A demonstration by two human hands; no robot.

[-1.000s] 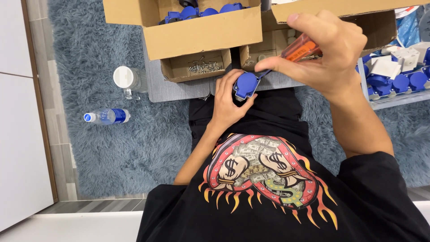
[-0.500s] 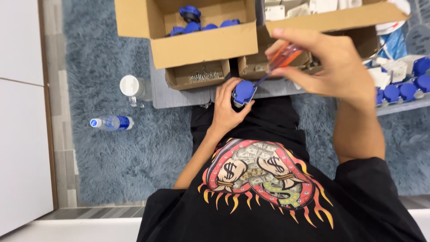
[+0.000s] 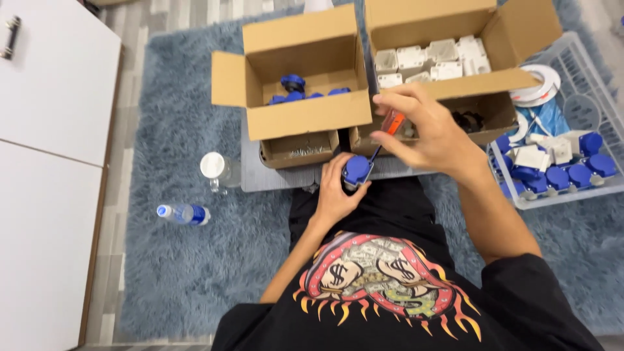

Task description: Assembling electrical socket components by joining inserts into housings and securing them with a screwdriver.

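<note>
the view has tipped up since a moment ago, showing both boxes whole – the hands have hardly moved. left hand [image 3: 335,192] stays clenched around the blue socket [image 3: 357,170] at the lap; right hand [image 3: 426,130] keeps pinching the orange-handled screwdriver [image 3: 389,127], tip on it – fastening goes on.

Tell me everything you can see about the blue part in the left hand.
The blue part is a small, squarish plastic piece, held upright in the left hand above the lap, just before the grey board. The thin shaft of the orange-handled screwdriver, gripped by the right hand, meets its top edge. Finer details are too small to tell.
</note>
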